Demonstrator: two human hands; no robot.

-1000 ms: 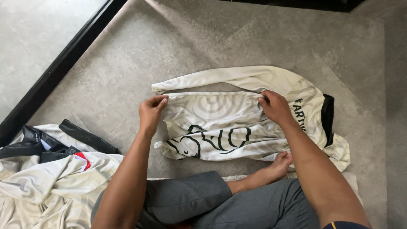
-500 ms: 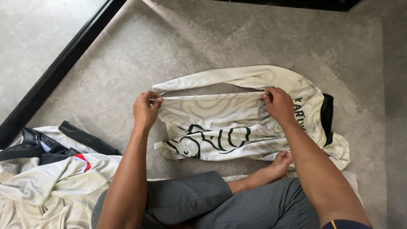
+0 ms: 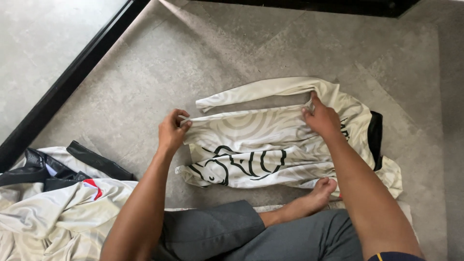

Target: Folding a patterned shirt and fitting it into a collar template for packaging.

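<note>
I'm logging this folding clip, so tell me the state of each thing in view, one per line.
Cream shirt: partly folded, flat on the floor.
Left hand: pinching the shirt's left fold edge.
Right hand: pressing the shirt's right fold edge.
Clothes pile: crumpled, unfolded.
Bare foot: resting beside the shirt's near edge.

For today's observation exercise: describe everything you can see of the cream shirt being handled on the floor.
The cream shirt lies partly folded on the grey floor in front of the seated person. Its thin, smooth-looking fabric bears faint circular patterns and a bold black line design on the near part. A long sleeve stretches along the far edge, and a black collar or trim shows at the right. The left hand pinches its left edge; the right hand grips the fold near the sleeve. A bare foot rests against its near edge.
</note>
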